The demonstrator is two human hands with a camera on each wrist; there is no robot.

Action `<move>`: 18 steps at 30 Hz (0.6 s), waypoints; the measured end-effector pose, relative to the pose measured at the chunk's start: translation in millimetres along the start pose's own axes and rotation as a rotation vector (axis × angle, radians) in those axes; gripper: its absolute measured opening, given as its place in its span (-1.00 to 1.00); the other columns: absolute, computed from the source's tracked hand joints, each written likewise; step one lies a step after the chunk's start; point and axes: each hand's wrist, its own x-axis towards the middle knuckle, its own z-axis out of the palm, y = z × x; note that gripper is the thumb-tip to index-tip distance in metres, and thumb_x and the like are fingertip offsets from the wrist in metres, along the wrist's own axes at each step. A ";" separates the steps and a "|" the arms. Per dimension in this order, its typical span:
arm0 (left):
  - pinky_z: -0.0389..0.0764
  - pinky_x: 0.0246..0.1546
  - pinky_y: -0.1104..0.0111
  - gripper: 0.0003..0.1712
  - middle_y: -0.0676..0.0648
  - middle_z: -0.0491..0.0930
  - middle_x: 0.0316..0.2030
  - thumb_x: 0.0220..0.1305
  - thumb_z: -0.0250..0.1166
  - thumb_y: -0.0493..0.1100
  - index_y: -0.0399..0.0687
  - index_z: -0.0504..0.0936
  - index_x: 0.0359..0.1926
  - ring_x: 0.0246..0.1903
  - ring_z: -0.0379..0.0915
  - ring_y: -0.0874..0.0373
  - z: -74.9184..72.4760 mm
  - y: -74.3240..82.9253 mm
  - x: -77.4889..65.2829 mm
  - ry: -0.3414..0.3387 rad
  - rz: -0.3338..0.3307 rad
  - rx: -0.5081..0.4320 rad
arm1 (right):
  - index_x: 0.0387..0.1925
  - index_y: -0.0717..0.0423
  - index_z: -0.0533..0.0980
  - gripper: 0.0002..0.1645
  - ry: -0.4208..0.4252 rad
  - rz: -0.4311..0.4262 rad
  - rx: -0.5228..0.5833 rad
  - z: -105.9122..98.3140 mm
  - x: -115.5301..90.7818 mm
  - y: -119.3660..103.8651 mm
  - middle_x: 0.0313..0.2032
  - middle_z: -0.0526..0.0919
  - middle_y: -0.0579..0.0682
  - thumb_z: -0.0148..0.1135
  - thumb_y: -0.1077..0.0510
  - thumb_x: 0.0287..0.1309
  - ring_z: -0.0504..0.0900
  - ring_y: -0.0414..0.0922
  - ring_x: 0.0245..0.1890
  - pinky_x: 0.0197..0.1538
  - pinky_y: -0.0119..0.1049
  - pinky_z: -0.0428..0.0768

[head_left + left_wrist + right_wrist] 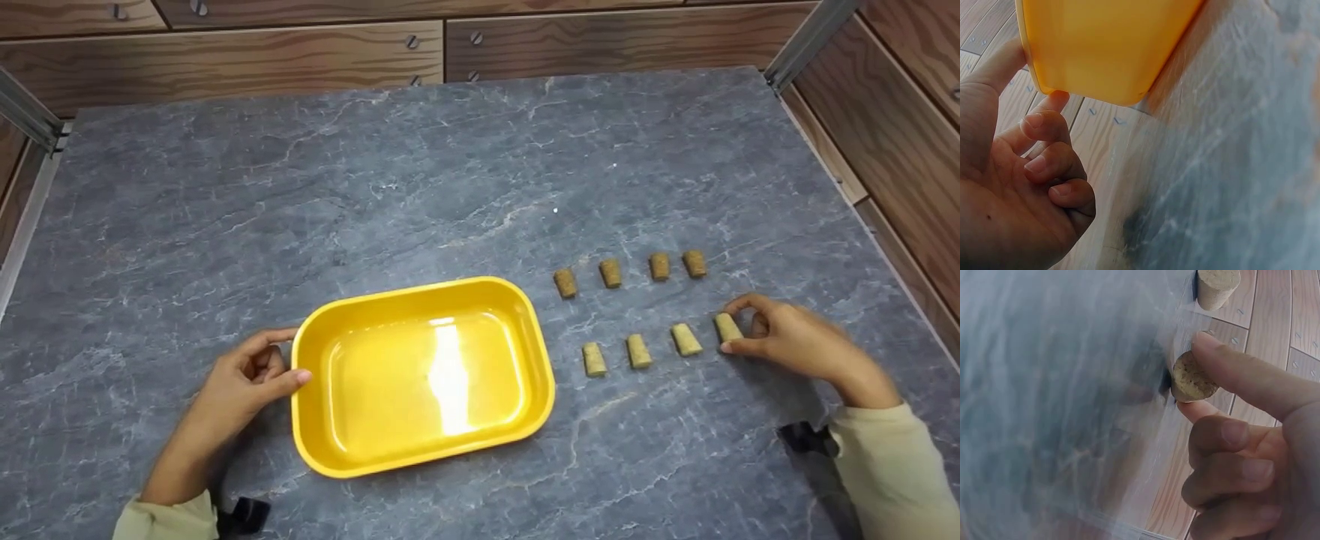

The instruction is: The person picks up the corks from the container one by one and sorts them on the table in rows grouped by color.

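Note:
A yellow rectangular tray (420,457) sits on the table in the head view. My left hand (244,382) grips its left end, thumb on the rim and index finger against the outer side; the left wrist view shows the other fingers curled below the tray wall (1100,50). At the right, my right hand (802,341) pinches a pale tapered cork (726,328) between thumb and index finger. That cork (1190,382) shows its round end in the right wrist view, still at the tabletop. Other pale corks (685,340) lie in line to its left.
Behind the pale row lies a row of several darker brown corks (659,266). The grey marbled table (337,202) spreads beyond the tray. Wood-patterned panels (225,64) and metal posts (810,41) border it.

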 end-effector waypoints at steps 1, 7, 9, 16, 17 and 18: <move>0.29 -0.53 0.49 -0.54 0.09 0.24 -0.63 0.10 0.36 -0.43 -0.29 0.54 0.07 -0.61 0.15 0.32 0.0 -0.2 -0.1 0.001 -0.001 0.001 | 0.08 0.21 0.42 -0.39 -0.002 0.000 0.012 0.4 0.1 0.3 -0.56 0.43 -0.07 0.38 -0.02 0.09 0.28 -0.27 -0.66 -0.58 -0.36 0.27; 0.29 -0.55 0.49 -0.55 0.08 0.24 -0.64 0.09 0.35 -0.46 -0.26 0.57 0.05 -0.62 0.15 0.31 1.5 -1.4 1.1 0.014 0.000 -0.020 | 0.10 0.27 0.38 -0.39 -0.018 -0.005 0.057 1.2 1.9 1.4 -0.55 0.45 -0.04 0.36 0.06 0.10 0.31 -0.26 -0.63 -0.57 -0.36 0.31; 0.29 -0.55 0.49 -0.55 0.08 0.24 -0.64 0.08 0.35 -0.47 -0.25 0.57 0.05 -0.62 0.15 0.31 1.5 -1.4 1.2 0.018 -0.002 -0.021 | 0.12 0.27 0.37 -0.37 -0.022 -0.006 0.055 1.4 3.0 1.2 -0.53 0.45 -0.04 0.36 0.06 0.10 0.32 -0.26 -0.62 -0.56 -0.36 0.31; 0.28 -0.55 0.49 -0.54 0.08 0.27 -0.62 0.11 0.35 -0.42 -0.29 0.54 0.08 -0.61 0.15 0.31 -1.3 -0.3 3.9 -0.014 0.002 0.017 | 0.27 0.24 0.26 -0.16 -0.027 -0.018 0.065 -0.3 4.0 -2.2 -0.43 0.48 0.01 0.40 -0.05 0.07 0.37 -0.23 -0.54 -0.51 -0.35 0.35; 0.28 -0.55 0.49 -0.53 0.08 0.29 -0.60 0.13 0.35 -0.40 -0.28 0.53 0.10 -0.61 0.16 0.30 -2.6 0.0 4.7 -0.027 0.007 0.032 | 0.29 0.26 0.24 -0.14 -0.017 -0.034 0.077 -1.6 3.3 -2.6 -0.42 0.47 0.02 0.40 -0.04 0.08 0.37 -0.24 -0.54 -0.51 -0.35 0.35; 0.28 -0.54 0.49 -0.52 0.08 0.31 -0.59 0.14 0.35 -0.38 -0.27 0.52 0.12 -0.61 0.17 0.30 -3.9 1.0 5.6 -0.038 0.010 0.052 | 0.30 0.27 0.23 -0.14 0.004 -0.052 0.091 -3.0 2.5 -3.4 -0.41 0.47 0.02 0.39 0.00 0.09 0.37 -0.25 -0.52 -0.50 -0.36 0.37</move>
